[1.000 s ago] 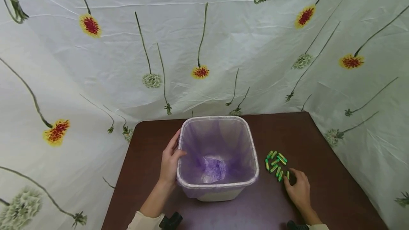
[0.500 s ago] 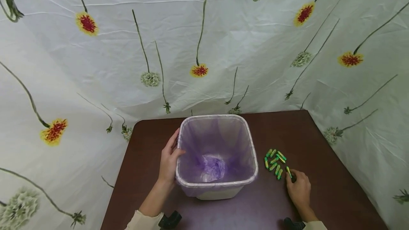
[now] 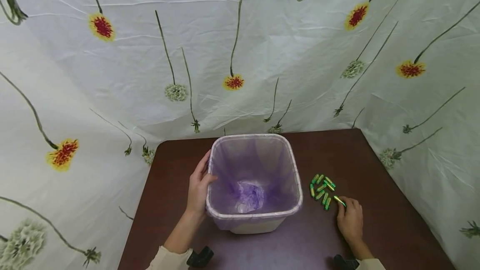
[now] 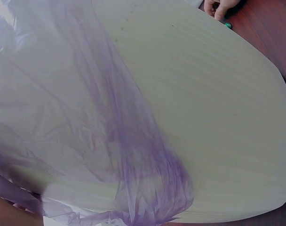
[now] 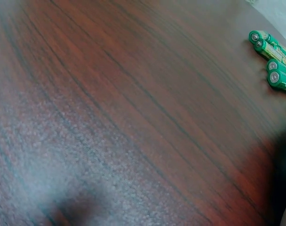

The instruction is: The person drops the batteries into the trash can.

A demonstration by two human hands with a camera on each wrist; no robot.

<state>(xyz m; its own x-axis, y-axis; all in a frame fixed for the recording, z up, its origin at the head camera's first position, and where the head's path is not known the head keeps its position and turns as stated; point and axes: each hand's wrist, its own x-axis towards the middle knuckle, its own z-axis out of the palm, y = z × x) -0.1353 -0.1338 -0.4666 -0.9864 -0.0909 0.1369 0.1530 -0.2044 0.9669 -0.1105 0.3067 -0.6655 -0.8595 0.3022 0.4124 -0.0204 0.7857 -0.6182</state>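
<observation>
A square waste bin [image 3: 258, 215] with a purple plastic liner [image 3: 250, 198] over its rim stands on the table. My left hand [image 3: 197, 191] grips the bin's left side, thumb over the rim. To the right of the bin, my right hand [image 3: 351, 221] pinches a green-and-yellow battery [image 3: 339, 201] by its near end. Just left of it lies a loose group of several like batteries [image 3: 320, 195]. The left wrist view is mostly bin wall [image 4: 218, 117] and gathered liner [image 4: 147, 174]. In the right wrist view, batteries [image 5: 280, 79] show at the right edge; the fingers are mostly hidden.
The dark brown wooden table [image 3: 360, 157] reaches back to a pale cloth [image 3: 210, 45] with printed flowers, which hangs behind and on both sides. Crumpled liner film lies at the bottom of the bin.
The battery at my right hand has swung from pointing away to a slant toward the upper left, a little apart from the group. My left hand keeps its grip on the bin.
</observation>
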